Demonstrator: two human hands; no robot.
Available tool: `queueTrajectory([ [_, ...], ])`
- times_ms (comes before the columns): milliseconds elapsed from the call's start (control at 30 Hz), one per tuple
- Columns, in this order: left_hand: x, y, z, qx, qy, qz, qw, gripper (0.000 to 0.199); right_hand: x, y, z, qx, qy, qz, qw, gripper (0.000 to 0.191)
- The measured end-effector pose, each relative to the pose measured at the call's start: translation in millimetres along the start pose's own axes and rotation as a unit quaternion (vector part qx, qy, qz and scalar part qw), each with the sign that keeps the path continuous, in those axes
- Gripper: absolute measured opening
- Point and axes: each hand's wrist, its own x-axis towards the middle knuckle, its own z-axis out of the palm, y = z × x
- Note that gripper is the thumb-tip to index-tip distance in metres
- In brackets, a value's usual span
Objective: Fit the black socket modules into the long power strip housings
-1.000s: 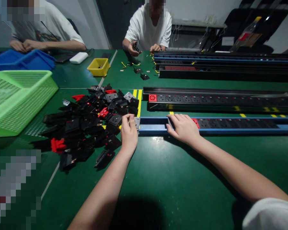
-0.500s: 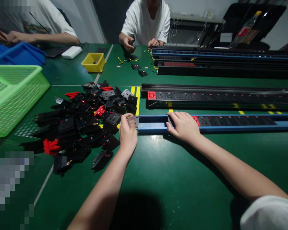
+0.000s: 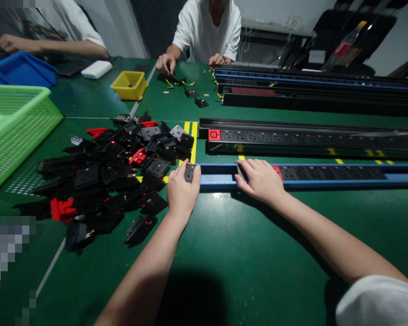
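A long blue metal channel (image 3: 219,178) lies across the green table in front of me. At its left end my left hand (image 3: 182,190) pinches a black socket module (image 3: 189,172) between thumb and fingers, right at the channel's opening. Farther right, my right hand (image 3: 262,180) is wrapped over the channel and grips another dark module (image 3: 240,172), mostly covered by the fingers. A red module (image 3: 277,172) and a row of black sockets (image 3: 321,173) sit in the channel beyond that hand. Between my hands the channel's blue floor shows.
A heap of loose black and red socket modules (image 3: 88,176) spreads to the left, beside a green basket (image 3: 23,131). Behind the channel lies a black socket strip (image 3: 292,136). A yellow bin (image 3: 129,86) and more strips (image 3: 309,97) stand farther back. Two people sit across the table.
My left hand has moved slightly right with its module, which now sits at the channel's end with its socket face showing. My right hand stays put. The person opposite has lowered a hand to the table.
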Motion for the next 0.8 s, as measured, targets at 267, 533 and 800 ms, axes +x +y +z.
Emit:
queueTrajectory([
  [267, -0.5, 3.0, -0.6, 0.019, -0.006, 0.008, 1.000, 0.053, 0.2, -1.2, -2.0, -0.006, -0.003, 0.005, 1.000, 0.049],
  [533, -5.1, 7.7, 8.1, 0.054, -0.042, 0.060, 0.996, 0.059, -2.7, -1.7, -0.7, -0.008, 0.004, 0.011, 1.000, 0.058],
  [800, -1.6, 10.6, 3.5, 0.075, -0.045, 0.048, 0.995, 0.056, 12.8, -5.7, -13.1, -0.072, -0.057, -0.019, 0.996, 0.084],
])
